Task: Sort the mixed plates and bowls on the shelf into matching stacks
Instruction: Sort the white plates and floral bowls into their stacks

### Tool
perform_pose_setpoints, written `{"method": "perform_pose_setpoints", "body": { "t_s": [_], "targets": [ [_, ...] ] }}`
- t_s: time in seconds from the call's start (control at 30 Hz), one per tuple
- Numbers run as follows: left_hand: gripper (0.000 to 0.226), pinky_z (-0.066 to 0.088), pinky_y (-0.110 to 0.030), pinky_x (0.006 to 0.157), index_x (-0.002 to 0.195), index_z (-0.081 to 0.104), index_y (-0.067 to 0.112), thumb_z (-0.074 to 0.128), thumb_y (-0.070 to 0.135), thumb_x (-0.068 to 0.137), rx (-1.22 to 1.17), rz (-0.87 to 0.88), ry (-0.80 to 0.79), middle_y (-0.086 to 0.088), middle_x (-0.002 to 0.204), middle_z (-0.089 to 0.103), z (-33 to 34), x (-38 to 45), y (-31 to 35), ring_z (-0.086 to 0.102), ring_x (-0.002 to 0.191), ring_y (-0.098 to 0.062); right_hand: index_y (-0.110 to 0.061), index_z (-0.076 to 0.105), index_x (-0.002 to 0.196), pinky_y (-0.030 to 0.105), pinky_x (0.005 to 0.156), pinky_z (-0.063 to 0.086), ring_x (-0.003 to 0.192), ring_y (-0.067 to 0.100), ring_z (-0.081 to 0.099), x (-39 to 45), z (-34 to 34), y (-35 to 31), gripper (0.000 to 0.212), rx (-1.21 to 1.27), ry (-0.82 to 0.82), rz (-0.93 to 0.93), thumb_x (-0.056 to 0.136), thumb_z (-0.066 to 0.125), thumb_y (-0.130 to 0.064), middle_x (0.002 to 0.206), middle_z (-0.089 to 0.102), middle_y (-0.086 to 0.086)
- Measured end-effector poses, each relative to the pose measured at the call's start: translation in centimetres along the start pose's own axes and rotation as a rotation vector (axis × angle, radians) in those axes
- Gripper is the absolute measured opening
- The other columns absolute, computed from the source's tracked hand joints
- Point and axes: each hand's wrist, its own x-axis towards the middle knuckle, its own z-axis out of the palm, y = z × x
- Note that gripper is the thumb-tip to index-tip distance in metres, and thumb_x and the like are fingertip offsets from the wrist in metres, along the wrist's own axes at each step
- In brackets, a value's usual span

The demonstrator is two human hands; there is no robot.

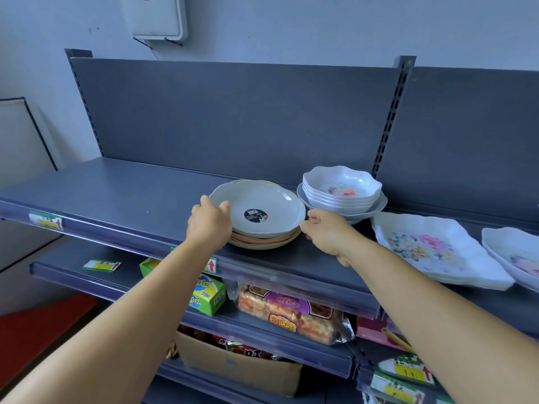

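grey wall [291, 24] behind everything, white box [159, 17] mounted on it above the shelf unit. dark grey back panel [233, 118] with slotted uprights rises straight behind the top shelf [116, 196]. top shelf is a dark grey metal deck with a clear price strip on its front edge, green/yellow tags clipped in.

landmark = grey plate stack [258, 214], roughly mid-shelf. top plate is grey with a round black sticker; orange and beige plates sit under it. right of the stack, touching or nearly so: white scalloped bowls [342, 186] nested together inside a wider white bowl. further right of the stack: white floral square plates [431, 252] stacked flat, then another floral dish [516, 255] cut off by the frame edge.

left of the stack the deck is bare metal. below the stack: lower shelves with a green/yellow box [208, 295], a snack bag [291, 313], and a cardboard box [239, 371] of packets. red floor patch [43, 325] far below left.

left hand [210, 225] curled over the stack's left rim, thumb on top of the grey plate. right hand [326, 231] at the stack's right rim, fingers curled toward the edge; cannot tell if it actually clamps the plate.
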Motion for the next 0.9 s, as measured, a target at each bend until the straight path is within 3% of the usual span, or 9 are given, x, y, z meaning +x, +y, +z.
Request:
{"method": "perform_pose_setpoints", "body": {
  "t_s": [0.1,0.17,0.23,0.33,0.43,0.5,0.57,0.8,0.9],
  "targets": [
    [0.046,0.037,-0.041,0.084,0.128,0.041,-0.001,0.031,0.034,0.099,0.035,0.032,0.013,-0.025,0.129,0.049,0.0,0.3,-0.3,0.048,0.116,-0.042,0.006,0.055,0.118,0.051,0.094,0.048,0.082,0.018,0.039,-0.8,-1.3,-0.2,0.038,0.040,0.132,0.002,0.091,0.047,-0.020,0.112,0.059,0.034],
    [0.040,0.035,-0.039,0.080,0.125,0.042,-0.001,0.031,0.028,0.100,0.040,0.025,0.013,-0.026,0.128,0.049,0.1,0.6,-0.3,0.049,0.113,-0.043,0.001,0.059,0.090,0.035,0.064,0.048,0.072,0.018,0.037,-1.2,-2.6,-0.4,0.023,0.034,0.240,-0.001,0.090,0.045,-0.017,0.083,0.056,0.026],
    [0.035,0.034,-0.039,0.078,0.125,0.042,-0.002,0.030,0.020,0.100,0.051,0.010,0.014,-0.027,0.128,0.048,0.0,0.8,-0.1,0.050,0.108,-0.042,-0.014,0.048,0.072,0.024,0.050,0.025,0.059,0.019,0.028,-0.9,-4.2,-0.1,0.016,0.028,0.348,-0.005,0.088,0.043,-0.013,0.073,0.041,0.008],
    [0.035,0.039,-0.040,0.080,0.129,0.042,-0.002,0.030,0.015,0.101,0.069,0.030,0.038,-0.026,0.128,0.051,-0.1,0.9,0.2,0.052,0.100,-0.039,-0.012,0.051,0.098,0.024,0.047,0.026,0.063,0.020,0.036,-0.1,-6.6,0.6,0.010,0.037,0.489,0.069,0.092,0.047,-0.018,0.104,0.044,0.010],
    [0.038,0.043,-0.043,0.092,0.130,0.044,-0.003,0.032,0.017,0.101,0.103,0.062,0.071,-0.028,0.125,0.055,-0.1,1.2,0.3,0.053,0.115,-0.044,-0.002,0.044,0.128,0.031,0.063,0.036,0.080,0.027,0.045,0.6,-8.8,1.5,0.044,-0.039,0.460,0.218,0.095,0.049,-0.030,0.121,0.044,0.015],
    [0.035,0.039,-0.044,0.094,0.124,0.045,-0.001,0.028,0.016,0.100,0.123,0.009,0.069,-0.027,0.128,0.050,0.0,1.1,0.6,0.044,0.120,-0.043,-0.003,0.052,0.092,0.029,0.054,0.031,0.062,0.022,0.041,1.2,-9.7,2.1,0.026,-0.112,0.411,0.215,0.095,0.048,-0.029,0.087,0.048,0.010],
    [0.033,0.034,-0.042,0.098,0.123,0.046,0.003,0.028,0.017,0.099,0.205,0.006,0.103,-0.021,0.134,0.044,0.2,0.6,1.1,0.034,0.126,-0.038,-0.011,0.037,0.066,0.028,0.048,0.023,0.052,0.018,0.029,1.7,-10.4,2.2,0.033,-0.155,0.384,0.209,0.094,0.047,-0.024,0.066,0.035,0.003],
    [0.040,0.027,-0.037,0.106,0.134,0.048,0.010,0.034,0.028,0.101,0.324,0.332,0.019,-0.008,0.144,0.044,4.2,-2.3,6.7,0.028,0.134,-0.032,-0.013,0.030,0.061,0.027,0.047,0.021,0.051,0.019,0.026,2.8,-11.6,1.9,0.034,-0.165,0.335,0.214,0.092,0.045,-0.019,0.061,0.031,0.002],
    [0.022,0.037,-0.036,0.083,0.095,0.051,0.013,0.034,0.026,0.099,0.136,0.356,-0.135,-0.011,0.122,0.058,6.5,-2.6,9.0,0.048,0.113,-0.034,-0.014,0.029,0.061,0.026,0.048,0.021,0.050,0.019,0.026,3.1,-12.1,2.0,0.038,-0.189,0.318,0.196,0.093,0.045,-0.027,0.059,0.030,0.002]
  ]
}}
